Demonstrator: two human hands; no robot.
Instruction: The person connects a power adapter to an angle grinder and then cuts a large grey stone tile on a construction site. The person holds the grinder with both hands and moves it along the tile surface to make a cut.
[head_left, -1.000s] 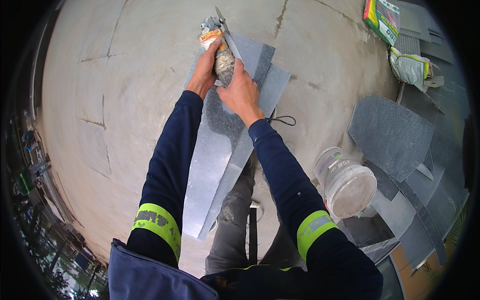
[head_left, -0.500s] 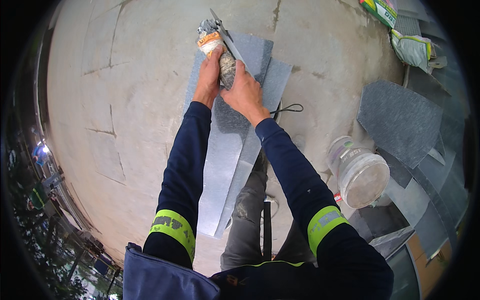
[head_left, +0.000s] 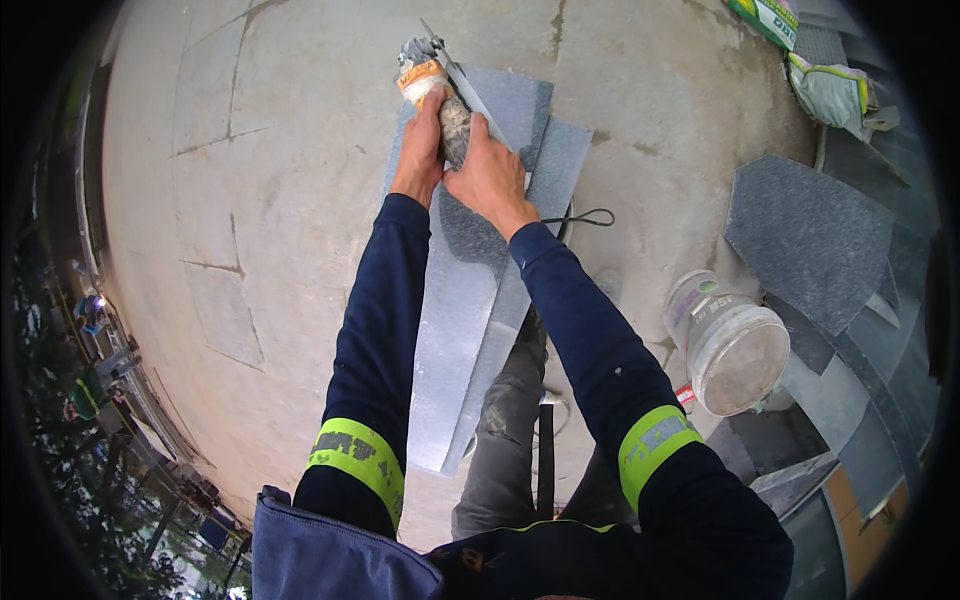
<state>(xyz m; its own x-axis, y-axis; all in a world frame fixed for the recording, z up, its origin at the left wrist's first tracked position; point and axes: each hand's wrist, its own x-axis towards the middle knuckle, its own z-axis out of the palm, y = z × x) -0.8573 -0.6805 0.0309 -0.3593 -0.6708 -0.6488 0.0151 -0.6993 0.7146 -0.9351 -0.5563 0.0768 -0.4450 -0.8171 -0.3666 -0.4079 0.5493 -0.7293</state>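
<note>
While the left hand (head_left: 423, 145) grips the grinder (head_left: 455, 133) near its front and the right hand (head_left: 490, 172) its rear, over the far end of the slab (head_left: 458, 300), I'd keep both holds firm and the disc (head_left: 469, 92) from twisting; I can't tell whether it touches the slab. Compared with 1 second ago, the grip matches, but the slab and the bucket (head_left: 738, 362) right of it appear farther right.

From my remote place, I see on the right a dusty whitish bucket (head_left: 728, 342) standing on the cracked grey floor (head_left: 290, 220). Near it, a large dark-grey slab (head_left: 808, 245) with angled corners lies over other flat pieces (head_left: 830, 395). Farther up are a pale, crumpled bag (head_left: 828, 95) and a green-and-white bag (head_left: 768, 20), partly outside my view.
</note>
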